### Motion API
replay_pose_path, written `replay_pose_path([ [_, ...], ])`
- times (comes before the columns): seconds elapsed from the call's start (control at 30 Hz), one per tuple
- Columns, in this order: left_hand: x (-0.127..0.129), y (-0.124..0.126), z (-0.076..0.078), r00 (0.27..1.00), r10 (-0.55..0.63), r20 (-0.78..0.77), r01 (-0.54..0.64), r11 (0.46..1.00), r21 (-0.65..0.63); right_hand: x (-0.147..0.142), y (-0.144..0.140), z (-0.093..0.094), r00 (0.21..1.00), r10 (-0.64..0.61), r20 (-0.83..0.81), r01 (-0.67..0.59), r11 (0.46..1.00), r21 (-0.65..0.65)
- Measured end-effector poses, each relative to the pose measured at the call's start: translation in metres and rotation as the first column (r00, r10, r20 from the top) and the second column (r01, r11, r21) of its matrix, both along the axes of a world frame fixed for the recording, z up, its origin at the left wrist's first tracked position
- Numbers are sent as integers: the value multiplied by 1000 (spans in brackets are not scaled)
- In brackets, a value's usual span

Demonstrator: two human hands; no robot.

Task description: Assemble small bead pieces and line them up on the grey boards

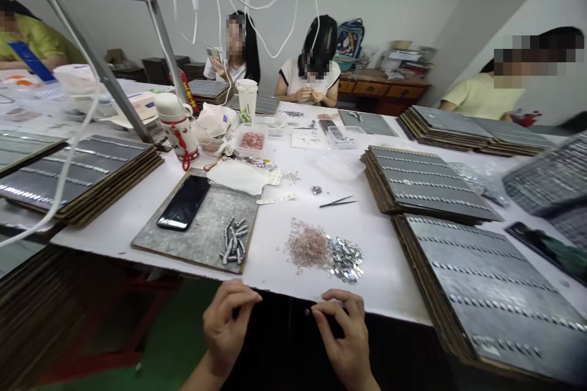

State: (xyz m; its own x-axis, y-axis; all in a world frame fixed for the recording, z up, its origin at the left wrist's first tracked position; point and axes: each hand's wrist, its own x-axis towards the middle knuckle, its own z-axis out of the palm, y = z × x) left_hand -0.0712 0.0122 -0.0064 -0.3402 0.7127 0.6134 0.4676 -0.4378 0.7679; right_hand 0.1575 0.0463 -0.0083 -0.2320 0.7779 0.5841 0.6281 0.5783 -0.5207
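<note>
Both hands sit at the near edge of the bench point(284, 238), just below its lip. The left hand point(227, 324) has its fingers curled in with thumb and forefinger pinched together; whether anything lies between them is too small to tell. The right hand point(343, 333) is likewise narrowed, its fingertips meeting on what looks like a tiny dark piece point(308, 312) just beside the bench edge.

Nearest to the hands on the bench lies a heap of pale pink beads point(308, 247) touching a heap of small silver discs point(346, 256). These look very light, hard and smooth, likely to roll or scatter at a nudge, so a fingertip pinch on a single piece, or the tweezers point(338, 201) lying further back, seems the way to take hold. Left of the heaps a grey board point(197, 238) carries a cluster of small metal clips point(233, 241) and a black phone point(184, 202).

The bench top is white, flat and smooth, giving loose pieces little grip. Stacks of cardboard sheets point(486, 293) lined with rows of shiny parts stand on the right and on the left. Further back are a white flask point(177, 125), a paper cup point(247, 99) and a small tray of pink pieces point(252, 140). Other people sit at the far side and corners, and white cables point(257, 6) hang overhead.
</note>
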Motion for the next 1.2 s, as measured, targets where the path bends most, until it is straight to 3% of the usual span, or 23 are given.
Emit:
replay_pose_path([
  [0.07, 25, -5, -4, 960, -122, 254, 170, 969, -179, 0, -1, 1, 1000, -4, -5, 4, 1000, -8],
  [0.1, 37, -7, -7, 913, -125, 387, 249, 924, -290, 0, -2, 1, 1000, -4, -8, 4, 1000, -14],
  [0.17, 54, -9, -9, 768, -63, 638, 421, 800, -428, 0, -3, 1, 1000, -1, -14, 0, 1000, -23],
  [0.23, 64, -8, -10, 597, 29, 801, 558, 703, -441, 1, -4, 2, 1000, 2, -21, -3, 1000, -29],
  [0.3, 67, -5, -8, 489, 81, 868, 626, 661, -414, 1, -6, 4, 1000, 2, -30, -3, 999, -36],
  [0.53, 67, -5, 0, 371, 85, 925, 723, 599, -345, -7, -14, 11, 995, 16, -103, -26, 996, -90],
  [0.73, 70, -7, 3, 357, 84, 930, 738, 585, -336, -12, -19, 9, 995, 32, -98, -44, 990, -131],
  [1.2, 69, -9, 5, 442, 62, 895, 712, 583, -392, -11, -19, 6, 999, -31, -39, 27, 993, -113],
])
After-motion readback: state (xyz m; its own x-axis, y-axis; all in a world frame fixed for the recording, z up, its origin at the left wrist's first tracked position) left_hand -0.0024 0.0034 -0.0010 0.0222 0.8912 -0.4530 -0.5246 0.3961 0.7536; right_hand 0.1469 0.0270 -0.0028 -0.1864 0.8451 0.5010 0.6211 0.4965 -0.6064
